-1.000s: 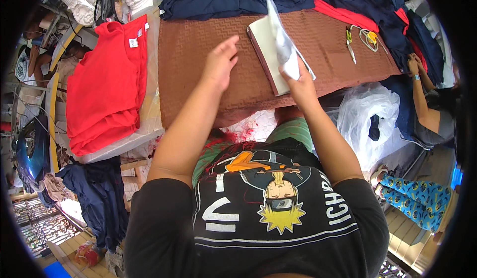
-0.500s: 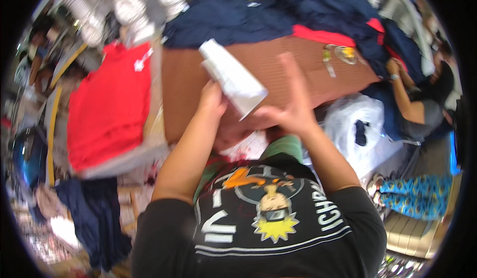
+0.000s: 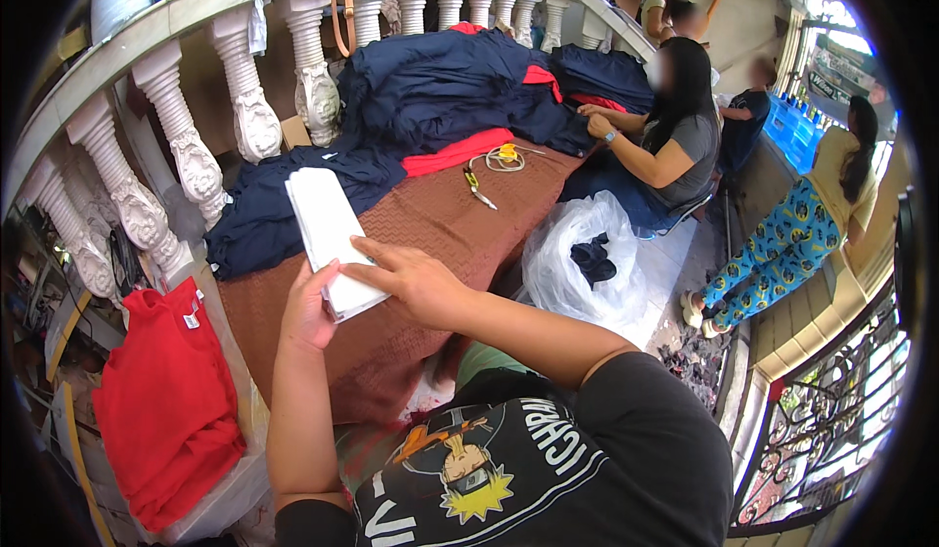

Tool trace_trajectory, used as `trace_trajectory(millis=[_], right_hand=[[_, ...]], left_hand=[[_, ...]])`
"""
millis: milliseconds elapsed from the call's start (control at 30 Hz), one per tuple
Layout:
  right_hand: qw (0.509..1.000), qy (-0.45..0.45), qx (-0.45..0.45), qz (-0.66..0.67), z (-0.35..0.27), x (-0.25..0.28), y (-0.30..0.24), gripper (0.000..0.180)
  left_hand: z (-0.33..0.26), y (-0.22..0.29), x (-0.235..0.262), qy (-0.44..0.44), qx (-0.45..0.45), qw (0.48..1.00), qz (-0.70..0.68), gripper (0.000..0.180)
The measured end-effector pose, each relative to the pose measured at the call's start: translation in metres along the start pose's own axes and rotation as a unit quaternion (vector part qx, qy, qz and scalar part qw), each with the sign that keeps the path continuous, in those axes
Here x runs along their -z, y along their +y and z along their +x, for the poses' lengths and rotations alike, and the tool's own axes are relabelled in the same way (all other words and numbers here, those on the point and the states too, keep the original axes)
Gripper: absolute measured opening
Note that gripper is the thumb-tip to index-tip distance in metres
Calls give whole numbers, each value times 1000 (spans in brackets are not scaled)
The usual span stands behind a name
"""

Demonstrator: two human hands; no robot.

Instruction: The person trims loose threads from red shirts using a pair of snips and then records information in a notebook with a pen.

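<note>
A long white stack of thin flat sheets (image 3: 328, 219) is held up over the brown-covered table (image 3: 460, 219). My left hand (image 3: 309, 310) grips its near end from the left, thumb along the edge. From the right, my right hand (image 3: 419, 285) reaches across with its fingers stretched out, the fingertips resting on the stack's lower part; its thumb is hidden. Navy garments (image 3: 430, 78) lie piled behind the stack. A red garment (image 3: 166, 395) lies to the left of my left forearm.
Yellow-handled snips (image 3: 477, 187) and a coiled measuring tape (image 3: 506, 158) lie on the cloth. A clear plastic bag (image 3: 558, 244) with dark fabric stands right of the table. A seated person (image 3: 675, 146) handles navy cloth. White balusters (image 3: 240, 97) line the back.
My view has swung up and to the right. My right hand, earlier raised and spread apart from the white stack, now touches it. My left hand still holds the stack.
</note>
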State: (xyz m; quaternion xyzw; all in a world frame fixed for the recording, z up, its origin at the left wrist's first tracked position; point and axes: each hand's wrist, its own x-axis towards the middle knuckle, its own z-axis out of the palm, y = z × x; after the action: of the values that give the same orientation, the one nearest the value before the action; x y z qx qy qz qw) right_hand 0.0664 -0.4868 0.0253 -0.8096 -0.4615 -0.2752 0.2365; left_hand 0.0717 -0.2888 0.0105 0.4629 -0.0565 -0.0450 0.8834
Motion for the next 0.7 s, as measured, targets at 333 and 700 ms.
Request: trace_trajectory(millis=[333, 700], right_hand=[[995, -83, -46, 13, -8, -48, 26, 56], [981, -182, -62, -8, 6, -121, 67, 51]], left_hand=[[11, 58, 86, 140, -136, 976, 96, 43], [21, 139, 215, 239, -122, 916, 297, 41]])
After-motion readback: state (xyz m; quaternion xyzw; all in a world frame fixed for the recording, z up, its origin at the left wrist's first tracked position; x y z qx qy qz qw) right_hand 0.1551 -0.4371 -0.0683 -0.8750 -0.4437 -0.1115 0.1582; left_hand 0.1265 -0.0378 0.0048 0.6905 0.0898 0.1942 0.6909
